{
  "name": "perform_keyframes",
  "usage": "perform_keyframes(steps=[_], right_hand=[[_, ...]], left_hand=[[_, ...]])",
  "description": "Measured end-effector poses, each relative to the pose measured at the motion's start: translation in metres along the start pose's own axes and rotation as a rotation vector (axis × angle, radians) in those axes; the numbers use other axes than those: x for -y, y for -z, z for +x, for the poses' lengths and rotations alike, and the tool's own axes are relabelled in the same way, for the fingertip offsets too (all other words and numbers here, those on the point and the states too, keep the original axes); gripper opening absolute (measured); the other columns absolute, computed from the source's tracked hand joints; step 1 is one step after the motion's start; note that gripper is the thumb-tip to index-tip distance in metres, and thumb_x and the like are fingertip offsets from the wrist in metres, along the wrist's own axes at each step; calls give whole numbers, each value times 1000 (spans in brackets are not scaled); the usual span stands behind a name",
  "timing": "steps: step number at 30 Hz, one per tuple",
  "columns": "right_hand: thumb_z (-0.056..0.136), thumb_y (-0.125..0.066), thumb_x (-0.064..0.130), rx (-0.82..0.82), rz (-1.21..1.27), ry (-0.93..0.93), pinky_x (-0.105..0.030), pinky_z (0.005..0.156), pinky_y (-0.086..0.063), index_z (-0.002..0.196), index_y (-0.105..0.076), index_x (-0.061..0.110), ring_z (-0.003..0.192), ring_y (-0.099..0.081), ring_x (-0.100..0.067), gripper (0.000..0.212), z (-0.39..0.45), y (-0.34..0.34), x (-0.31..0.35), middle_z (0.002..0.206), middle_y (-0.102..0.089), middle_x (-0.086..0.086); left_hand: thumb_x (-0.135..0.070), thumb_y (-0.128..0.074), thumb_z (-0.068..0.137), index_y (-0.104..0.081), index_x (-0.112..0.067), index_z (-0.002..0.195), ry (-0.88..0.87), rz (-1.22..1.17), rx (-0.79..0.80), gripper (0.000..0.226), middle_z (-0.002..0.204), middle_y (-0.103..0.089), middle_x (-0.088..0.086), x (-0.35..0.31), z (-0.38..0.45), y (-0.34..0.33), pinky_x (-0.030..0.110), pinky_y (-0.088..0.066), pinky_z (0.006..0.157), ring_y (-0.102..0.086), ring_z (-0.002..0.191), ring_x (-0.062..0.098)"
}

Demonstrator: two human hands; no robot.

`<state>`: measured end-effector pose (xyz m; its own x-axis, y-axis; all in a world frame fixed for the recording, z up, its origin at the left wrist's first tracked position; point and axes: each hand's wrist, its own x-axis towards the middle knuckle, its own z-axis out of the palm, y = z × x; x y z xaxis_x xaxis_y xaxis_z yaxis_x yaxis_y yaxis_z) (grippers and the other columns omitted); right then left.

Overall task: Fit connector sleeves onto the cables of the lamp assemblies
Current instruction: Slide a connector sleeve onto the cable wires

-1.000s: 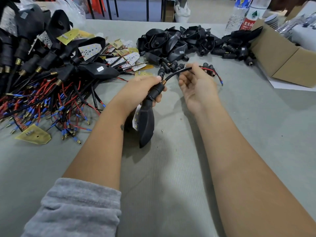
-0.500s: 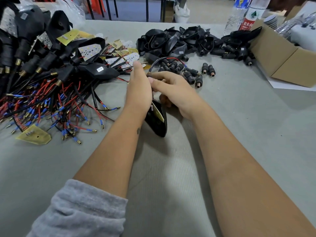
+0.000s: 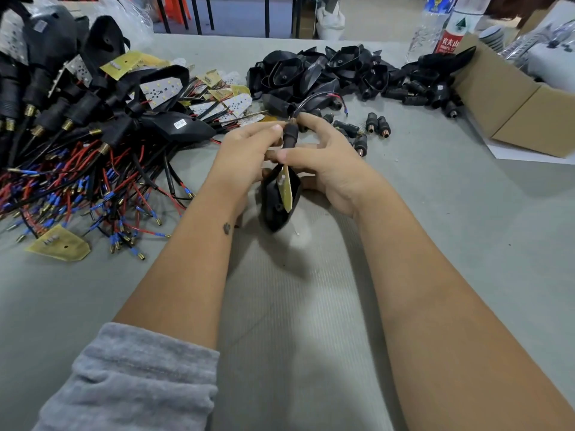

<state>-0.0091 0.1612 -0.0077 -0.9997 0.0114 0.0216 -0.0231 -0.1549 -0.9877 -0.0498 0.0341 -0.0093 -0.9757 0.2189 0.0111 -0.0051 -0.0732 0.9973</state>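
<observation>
I hold one lamp assembly (image 3: 277, 200) upright over the table's middle: a black shell with a yellow circuit board inside. Its black connector sleeve (image 3: 289, 136) sits on the stem at the top, and the cable (image 3: 317, 98) arcs away from it with red and blue wire ends. My left hand (image 3: 245, 154) grips the sleeve and shell from the left. My right hand (image 3: 323, 163) pinches the same sleeve from the right, thumb in front. Several loose sleeves (image 3: 376, 124) lie just beyond my right hand.
A big heap of finished lamps with red and blue wires (image 3: 77, 157) fills the left side. Empty black shells (image 3: 326, 73) are piled at the back. A cardboard box (image 3: 522, 107) and water bottles (image 3: 451, 29) stand at the far right. A loose yellow board (image 3: 59, 244) lies near left.
The lamp was turned from lying slanted to upright with its board facing me. My right hand came off the cable's far end and closed in on the sleeve; the cable now curls behind.
</observation>
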Motion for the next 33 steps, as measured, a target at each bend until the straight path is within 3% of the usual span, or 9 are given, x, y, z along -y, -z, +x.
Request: perform_keyframes(steps=[4, 7, 10, 13, 15, 20, 24, 29, 33], right_hand=[[81, -69, -7, -211, 215, 81, -26, 57, -54, 130, -40, 17, 66, -67, -14, 62, 5, 3, -1, 84, -69, -3], [80, -67, -14, -317, 409, 149, -36, 69, -60, 112, -45, 16, 74, -67, -20, 49, 9, 7, -1, 83, -65, -6], [80, -66, -16, -395, 527, 170, -41, 77, -60, 138, -32, 2, 84, -64, -27, 70, 12, 10, -2, 86, -63, -11], [80, -66, -17, -426, 546, 178, -44, 84, -59, 144, -26, 4, 90, -64, -30, 78, 13, 10, -2, 88, -62, -13], [82, -66, -15, -413, 547, 159, -44, 86, -58, 136, -33, 7, 90, -64, -29, 67, 12, 10, -2, 91, -62, -13], [93, -60, 1, -366, 474, 75, -39, 84, -59, 96, -52, 10, 81, -67, -23, 12, 11, 10, -4, 88, -68, -8], [90, -63, -1, -283, 470, 70, -40, 84, -59, 114, -45, 16, 83, -70, -24, 34, 9, 9, -4, 96, -68, -7], [84, -63, -13, -285, 374, 92, -38, 84, -58, 115, -41, 16, 110, -64, -38, 47, 10, 5, -8, 106, -65, -17], [81, -54, -24, -304, 432, 115, -35, 77, -60, 103, -42, 21, 93, -66, -29, 52, 11, 3, -7, 97, -65, -14]], left_hand=[[-15, -58, 94, -67, -23, 99, -155, 100, -81, 13, 84, -62, -5, 0, -1, 2, 25, -52, 80, -61, 78, 8], [-18, -66, 90, -65, -27, 89, -287, 151, -39, 8, 79, -62, -14, 1, -4, 4, 27, -53, 77, -58, 77, 3], [-20, -75, 80, -63, -26, 84, -375, 263, 74, 15, 82, -61, -9, 4, -5, 2, 32, -49, 75, -56, 76, 8], [-17, -80, 75, -66, -30, 85, -409, 362, 43, 22, 93, -64, -3, 9, -4, 0, 37, -51, 84, -61, 88, 17], [-14, -78, 77, -68, -32, 87, -387, 384, -21, 23, 97, -66, -2, 10, -1, 1, 42, -51, 91, -63, 92, 19], [-14, -76, 82, -72, -26, 88, -298, 311, -68, 15, 92, -71, 4, 11, 2, 2, 43, -54, 92, -64, 84, 15], [-14, -73, 85, -72, -29, 83, -291, 241, -110, 15, 79, -71, -4, 10, 1, -1, 37, -55, 86, -64, 75, 11], [-19, -71, 87, -72, -32, 78, -263, 182, -116, 16, 64, -68, -17, 10, 2, -3, 23, -54, 67, -57, 65, 1], [-27, -70, 89, -71, -25, 75, -223, 206, -118, 14, 69, -62, -14, 11, 3, -4, 25, -54, 64, -53, 63, -1]])
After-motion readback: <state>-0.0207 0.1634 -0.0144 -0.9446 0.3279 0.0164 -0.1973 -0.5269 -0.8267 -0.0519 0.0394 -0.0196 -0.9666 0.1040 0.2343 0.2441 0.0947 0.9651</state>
